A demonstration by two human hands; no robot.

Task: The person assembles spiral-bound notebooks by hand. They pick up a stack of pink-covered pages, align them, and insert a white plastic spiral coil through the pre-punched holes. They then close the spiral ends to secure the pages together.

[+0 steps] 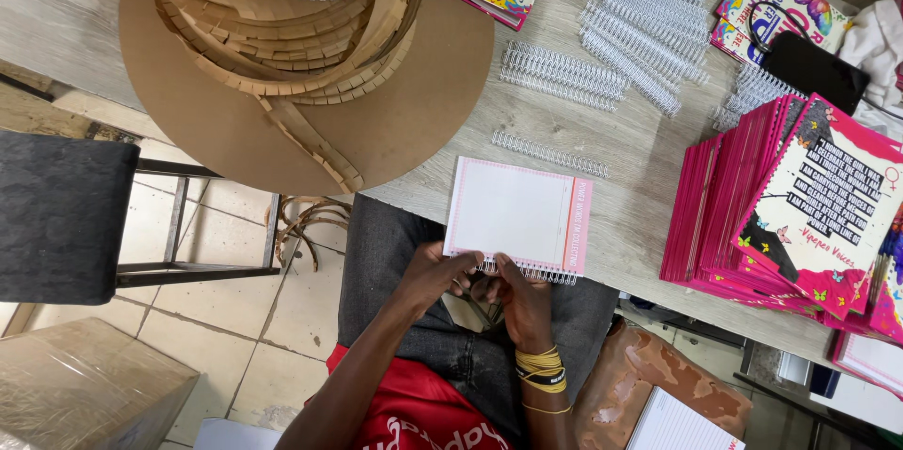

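Both hands, left hand (pixel 435 273) and right hand (pixel 520 292), grip closed on the notebook's (pixel 515 215) near wire-bound edge.

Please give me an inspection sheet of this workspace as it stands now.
Surface: grey wooden table.
Job's things: white notepad with wire binding on its near edge.
Clutter: loose wire coils, pink booklet stack, round cardboard disc with offcuts, black phone.
Grippers: left hand and right hand, fingers pinching the binding.
Cables: nothing seen.
Surroundings: tiled floor, dark stool, cardboard box.
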